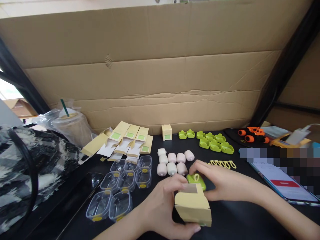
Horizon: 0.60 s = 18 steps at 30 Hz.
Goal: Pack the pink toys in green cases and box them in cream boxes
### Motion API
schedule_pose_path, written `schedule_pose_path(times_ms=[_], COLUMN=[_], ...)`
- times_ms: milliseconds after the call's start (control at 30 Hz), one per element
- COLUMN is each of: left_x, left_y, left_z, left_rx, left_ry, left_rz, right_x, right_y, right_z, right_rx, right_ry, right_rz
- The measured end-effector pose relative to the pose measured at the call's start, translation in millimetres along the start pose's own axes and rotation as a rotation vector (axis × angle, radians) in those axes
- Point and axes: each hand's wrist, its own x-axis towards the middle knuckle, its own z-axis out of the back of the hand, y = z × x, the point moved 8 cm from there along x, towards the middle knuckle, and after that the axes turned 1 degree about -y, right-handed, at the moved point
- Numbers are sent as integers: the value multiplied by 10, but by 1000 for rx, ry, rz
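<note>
My left hand (163, 203) grips a small yellow cardboard box (193, 208) with a cut-out window in its upper face. At the far end of that box, my right hand (212, 178) has its fingers closed around a green piece (200, 183) topped by a pale yellow loop. The green piece sits against the box's far edge; whether part of it is inside I cannot tell. Just beyond my hands lie several pale pink and white rounded pieces (172, 168). Beside my right wrist a row of yellow loops (223, 164) lies on the black table.
Clear plastic cups (126, 181) stand to the left, with flat folded boxes (130, 135) behind them. One made-up box (166, 132) and several green lids (215, 145) are at the back. A phone (282, 181) and an orange toy car (253, 134) lie right; a bagged drink (72, 126) stands left.
</note>
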Motion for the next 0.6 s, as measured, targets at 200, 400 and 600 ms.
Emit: schedule_pose_path(times_ms=[200,400,600], left_x=[17,-13,-95], left_y=[1,73,425], left_z=[-15,-25,4], left_rx=[82,314,354], left_ry=[-1,-13,22], left_rz=[-29,-58,386], right_x=[-44,-79,-61], right_y=[-105,-155,-42], right_z=[9,328,409], right_rx=[3,42,263], right_ry=[51,-91,-384], right_rz=[-50,-54,-5])
